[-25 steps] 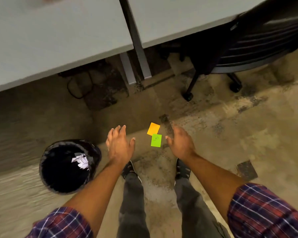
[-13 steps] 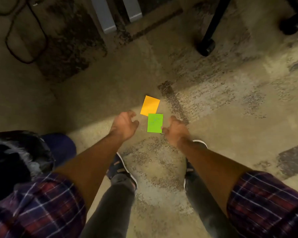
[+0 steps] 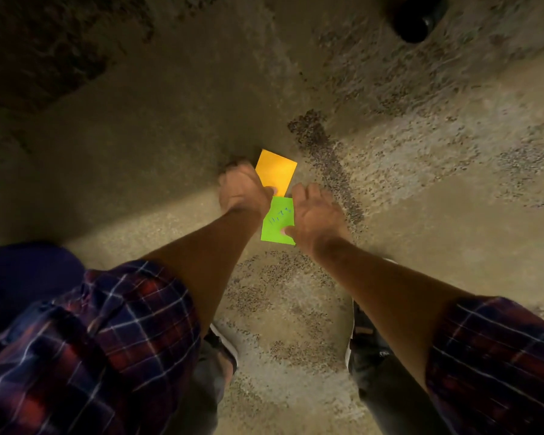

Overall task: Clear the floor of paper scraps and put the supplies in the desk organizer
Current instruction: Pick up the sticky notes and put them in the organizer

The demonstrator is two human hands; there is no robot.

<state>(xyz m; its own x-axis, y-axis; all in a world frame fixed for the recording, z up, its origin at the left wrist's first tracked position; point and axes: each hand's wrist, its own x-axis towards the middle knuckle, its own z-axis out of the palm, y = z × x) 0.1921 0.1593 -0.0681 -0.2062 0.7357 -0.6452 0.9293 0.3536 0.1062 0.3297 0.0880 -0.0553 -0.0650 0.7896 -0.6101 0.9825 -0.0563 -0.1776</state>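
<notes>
Left hand (image 3: 242,191) pinched the orange note (image 3: 277,172); right hand (image 3: 316,219) pinched the green note (image 3: 277,222) just below it.

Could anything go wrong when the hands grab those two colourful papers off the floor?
Maybe. The orange note and green note lie flat on the carpet, so the left hand and right hand might crumple them or miss an edge. The notes touch at a corner, so lifting one could drag the other.
</notes>
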